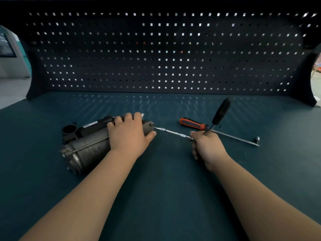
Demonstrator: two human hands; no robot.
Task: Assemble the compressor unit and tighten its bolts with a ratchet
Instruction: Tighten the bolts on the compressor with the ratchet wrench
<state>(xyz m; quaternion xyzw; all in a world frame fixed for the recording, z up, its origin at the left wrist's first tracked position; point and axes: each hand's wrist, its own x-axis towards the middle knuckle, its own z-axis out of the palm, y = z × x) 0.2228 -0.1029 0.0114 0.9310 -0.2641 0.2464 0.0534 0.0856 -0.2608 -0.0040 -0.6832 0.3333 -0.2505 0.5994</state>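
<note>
My two bare forearms reach in from the near edge of the bench (165, 188). My right hand (207, 148), right of the bench's middle, is clenched around the head of the ratchet (221, 111), whose black handle sticks up and away from my knuckles. From that fist a slim silver extension bar (173, 132) runs left to a bolt (152, 124) on the right end of the compressor unit (88, 145). The unit lies on its side, left of the middle, its grey cylinder angled toward the near left. My left hand (129, 134) grasps it from above, fingers curled over its far side and thumb at its right end. Just beyond my right hand lies a screwdriver (192, 124) with an orange-and-black handle, its long shaft pointing right, a small socket (258, 138) beside the tip. A dark pegboard (165, 54) stands along the far edge.
</note>
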